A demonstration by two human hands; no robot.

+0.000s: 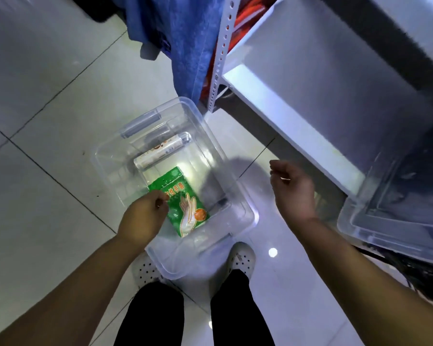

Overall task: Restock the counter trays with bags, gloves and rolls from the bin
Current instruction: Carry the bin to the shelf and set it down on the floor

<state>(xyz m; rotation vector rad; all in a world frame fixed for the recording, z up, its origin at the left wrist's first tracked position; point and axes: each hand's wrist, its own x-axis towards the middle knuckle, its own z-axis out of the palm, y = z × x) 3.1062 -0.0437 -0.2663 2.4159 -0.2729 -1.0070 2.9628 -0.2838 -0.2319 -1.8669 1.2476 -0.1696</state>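
A clear plastic bin (238, 196) stands on the tiled floor in front of my feet. Flat on its bottom lies a green glove pack (188, 208) printed with hands and an orange. Beyond the pack rests a white roll (160, 152) in a clear wrapper. My left hand (145, 216) reaches into the bin, its fingertips pinched on the pack's upper left edge. My right hand (293, 191) hovers to the right of the bin, above the floor, with loosely curled fingers and nothing in it.
A white shelf board (285, 121) on a perforated metal post (221, 56) runs along the right. A second clear bin (375, 231) with dark contents sits at the right edge. Blue cloth (185, 41) hangs beyond the bin. My white shoes (243, 258) touch the bin's near wall.
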